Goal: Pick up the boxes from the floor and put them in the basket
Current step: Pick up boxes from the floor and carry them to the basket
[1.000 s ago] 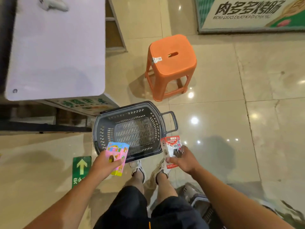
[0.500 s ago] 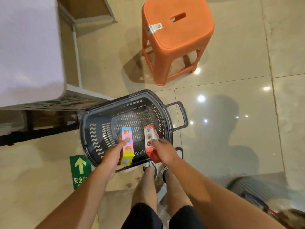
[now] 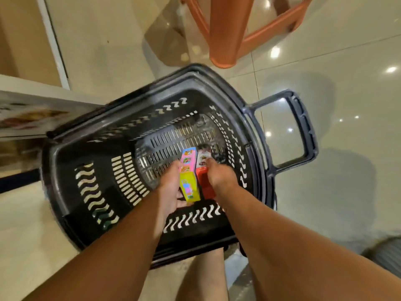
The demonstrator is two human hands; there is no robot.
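here both hands reach down inside the black slotted shopping basket (image 3: pixel 71 192), which stands on the glossy tiled floor (image 3: pixel 325 61). the left hand (image 3: pixel 171 190) has its fingers wrapped around a pink and yellow box (image 3: pixel 188 174), and the right hand (image 3: pixel 219 174) grips a red and white box (image 3: pixel 204 170) the same way. the two boxes are held upright, side by side and touching, over the slatted bottom toward the basket's right wall; whether they rest on the bottom cannot be told. the basket's grey handle (image 3: pixel 303 127) sticks out to the right. an orange plastic stool (image 3: pixel 227 40) stands just beyond the basket's far rim. a white counter edge (image 3: pixel 28 109) lies at the basket's far left corner.
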